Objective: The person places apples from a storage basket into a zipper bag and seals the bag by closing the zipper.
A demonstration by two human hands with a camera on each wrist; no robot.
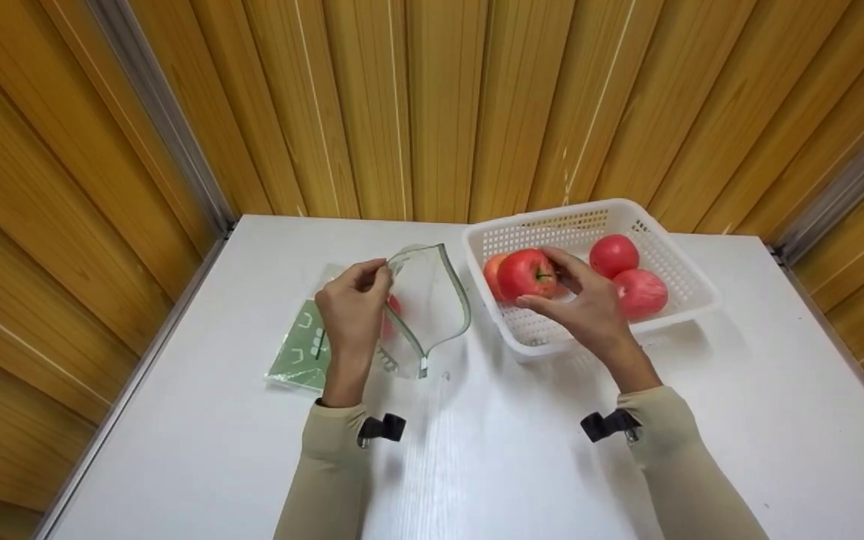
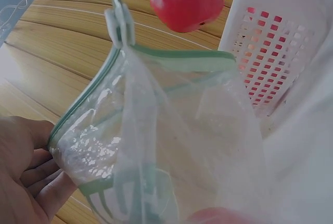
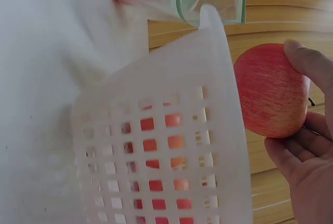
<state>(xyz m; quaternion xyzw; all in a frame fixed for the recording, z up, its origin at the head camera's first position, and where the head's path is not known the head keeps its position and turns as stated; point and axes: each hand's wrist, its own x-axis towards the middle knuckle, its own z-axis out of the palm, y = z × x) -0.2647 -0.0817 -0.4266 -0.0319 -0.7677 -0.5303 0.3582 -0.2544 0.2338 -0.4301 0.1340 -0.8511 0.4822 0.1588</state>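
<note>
My left hand (image 1: 355,304) pinches the rim of a clear zip bag (image 2: 192,104) with a green seal; its mouth gapes toward the basket. Low inside the bag, a red apple (image 1: 391,306) shows through the plastic. My right hand (image 1: 589,300) grips another red apple (image 1: 523,274) between thumb and fingers, over the left side of a white perforated basket (image 1: 691,281). In the right wrist view this held apple (image 3: 270,91) is level with the basket's rim, its stem turned toward the palm. The left wrist view shows it beyond the bag's green edge.
Two red apples (image 1: 614,256) sit in the basket's right part, and a paler one (image 1: 493,276) lies partly hidden behind the held apple. A green printed packet (image 1: 301,352) lies flat on the white table (image 1: 199,442), left of the bag. Wood-patterned panels (image 1: 439,112) stand behind the table.
</note>
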